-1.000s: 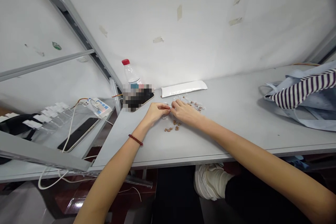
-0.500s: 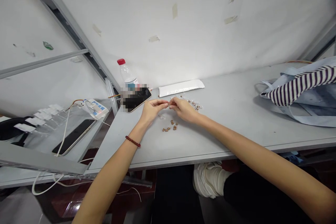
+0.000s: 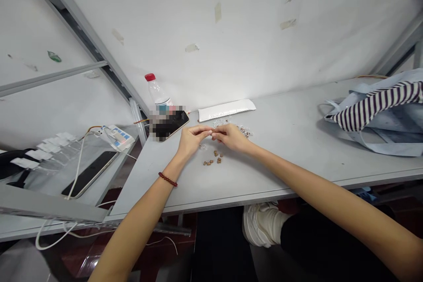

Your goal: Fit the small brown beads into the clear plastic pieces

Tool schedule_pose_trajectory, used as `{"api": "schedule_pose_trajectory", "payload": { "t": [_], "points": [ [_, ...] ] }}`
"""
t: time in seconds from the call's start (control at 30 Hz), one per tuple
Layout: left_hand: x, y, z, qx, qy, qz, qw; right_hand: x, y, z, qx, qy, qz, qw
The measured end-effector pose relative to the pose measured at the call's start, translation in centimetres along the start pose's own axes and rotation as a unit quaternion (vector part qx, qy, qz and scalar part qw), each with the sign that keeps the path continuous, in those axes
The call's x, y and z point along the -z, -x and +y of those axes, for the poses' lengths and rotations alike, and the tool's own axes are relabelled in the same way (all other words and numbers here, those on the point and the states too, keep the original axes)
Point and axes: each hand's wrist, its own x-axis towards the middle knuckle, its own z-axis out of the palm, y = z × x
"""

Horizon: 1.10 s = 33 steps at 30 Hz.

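Fingertips together over the grey table (image 3: 280, 141), my left hand (image 3: 190, 141) and my right hand (image 3: 234, 137) meet in a pinch. Whatever sits between them is too small and hidden to name. Just below lie several small brown pieces (image 3: 219, 160), loose on the tabletop. A bit of clear plastic (image 3: 202, 146) rests beneath my left fingers. Behind and beside my right hand is a scatter of small clear wrappers (image 3: 246, 131), some with brown bits in or among them. My left wrist wears a dark red bead bracelet (image 3: 168, 179).
A long white packet (image 3: 227, 110) lies near the wall. To its left are a phone (image 3: 173, 124) and a red-capped bottle (image 3: 157, 93). A pale blue bag with a striped edge (image 3: 376, 112) occupies the right. At left, a lower shelf holds a power strip (image 3: 118, 138) and another phone (image 3: 90, 172).
My right fingers have lowered and flattened against my left fingertips. The whole view has shifted slightly; the brown pieces stay in place on the table.
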Motion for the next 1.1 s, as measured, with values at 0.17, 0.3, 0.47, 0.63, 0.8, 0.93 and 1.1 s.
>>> {"api": "schedule_pose_trajectory", "payload": {
  "t": [0.17, 0.3, 0.47, 0.63, 0.8, 0.93, 1.1],
  "points": [
    [0.2, 0.0, 0.0, -0.027, -0.008, -0.035, 0.999, 0.0, 0.0, 0.0, -0.04, -0.096, 0.005, 0.995],
    [0.4, 0.0, -0.1, -0.026, -0.019, -0.079, 0.996, 0.1, -0.2, 0.5, -0.063, -0.16, 0.005, 0.985],
    [-0.4, 0.2, -0.6, -0.079, -0.096, -0.095, 0.988, 0.2, -0.3, 1.0, -0.073, -0.222, 0.012, 0.972],
    [-1.1, 0.4, -1.1, -0.128, -0.135, -0.073, 0.98, 0.2, -0.2, 1.0, -0.1, -0.231, 0.011, 0.968],
    [-1.0, 0.4, -1.1, -0.134, -0.122, -0.075, 0.981, 0.0, -0.2, 1.0, -0.079, -0.209, 0.008, 0.975],
    [-0.9, 0.5, -1.1, -0.164, -0.149, -0.059, 0.973, 0.0, -0.2, 0.8, -0.063, -0.17, 0.006, 0.983],
    [-1.2, 0.8, -1.1, -0.241, -0.243, -0.069, 0.937, 0.0, -0.2, 0.9, -0.073, -0.159, 0.016, 0.984]
  ]
}}
